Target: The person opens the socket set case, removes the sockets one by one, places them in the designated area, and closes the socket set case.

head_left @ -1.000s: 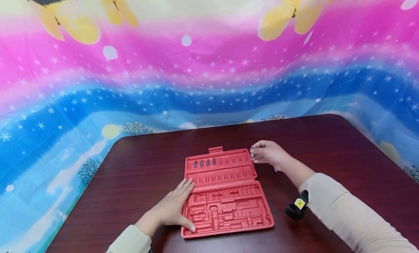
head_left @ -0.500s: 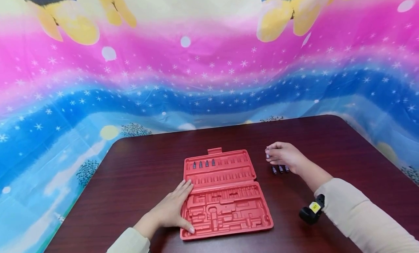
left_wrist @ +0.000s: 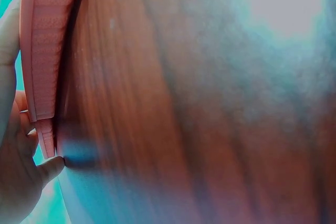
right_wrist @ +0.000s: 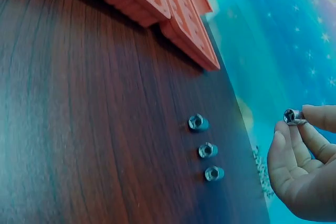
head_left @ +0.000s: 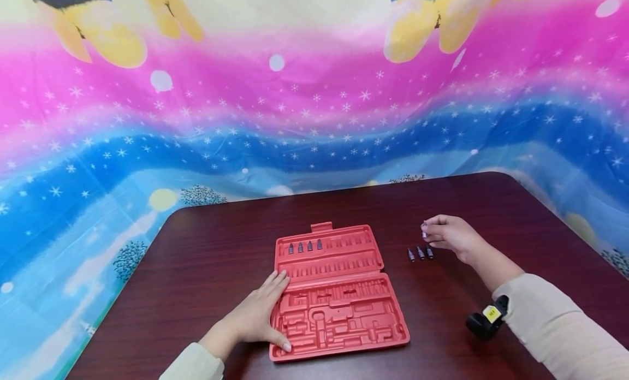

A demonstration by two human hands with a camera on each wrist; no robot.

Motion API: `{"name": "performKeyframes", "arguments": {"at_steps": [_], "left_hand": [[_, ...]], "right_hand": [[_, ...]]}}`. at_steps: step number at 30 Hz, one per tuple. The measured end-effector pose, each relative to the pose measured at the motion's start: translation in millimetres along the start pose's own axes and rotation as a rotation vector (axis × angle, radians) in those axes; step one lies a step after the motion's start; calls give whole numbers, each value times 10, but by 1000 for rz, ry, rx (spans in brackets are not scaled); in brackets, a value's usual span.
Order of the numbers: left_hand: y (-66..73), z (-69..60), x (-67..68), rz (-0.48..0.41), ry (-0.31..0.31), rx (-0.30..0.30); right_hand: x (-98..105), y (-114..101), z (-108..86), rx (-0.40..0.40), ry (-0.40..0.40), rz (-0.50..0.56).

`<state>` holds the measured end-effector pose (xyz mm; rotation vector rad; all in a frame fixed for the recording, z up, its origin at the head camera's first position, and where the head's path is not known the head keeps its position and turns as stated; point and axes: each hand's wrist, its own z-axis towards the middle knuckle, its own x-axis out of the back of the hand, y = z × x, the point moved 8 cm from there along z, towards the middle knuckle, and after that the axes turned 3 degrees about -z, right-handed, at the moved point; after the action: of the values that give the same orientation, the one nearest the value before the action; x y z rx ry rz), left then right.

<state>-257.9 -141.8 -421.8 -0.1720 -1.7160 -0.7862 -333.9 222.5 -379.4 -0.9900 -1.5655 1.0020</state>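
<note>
A red plastic socket case (head_left: 339, 314) lies unfolded on the table, its moulded slots facing up. Several dark pointed bits (head_left: 309, 246) stand in a row at the left of the lid's upper slots. My left hand (head_left: 253, 317) rests along the case's left side, fingers extended on the rim and thumb at the near corner. Right of the case, my right hand (head_left: 454, 239) pinches a small silver socket (right_wrist: 294, 117) between thumb and fingers, raised off the table. Three more metal pieces with hollow ends (right_wrist: 208, 150) stand in a row just below that hand.
The dark wooden table (head_left: 221, 232) has rounded far corners. Behind it hangs a colourful snowflake-patterned cloth (head_left: 314, 118). A black wrist camera (head_left: 486, 320) sits on the right sleeve. The lid's latch tab (head_left: 321, 226) sticks out at the far edge.
The right hand, holding the socket, has moved right, away from the lid's right edge. The three pieces on the table have come into full view. The left hand stays on the case.
</note>
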Motion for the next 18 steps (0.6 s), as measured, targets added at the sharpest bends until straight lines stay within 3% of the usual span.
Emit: {"name": "performKeyframes", "arguments": {"at_steps": [18], "left_hand": [[-5,1,-1,-8,-5,9]], "right_hand": [[186,313,29,-51,12,-90]]}}
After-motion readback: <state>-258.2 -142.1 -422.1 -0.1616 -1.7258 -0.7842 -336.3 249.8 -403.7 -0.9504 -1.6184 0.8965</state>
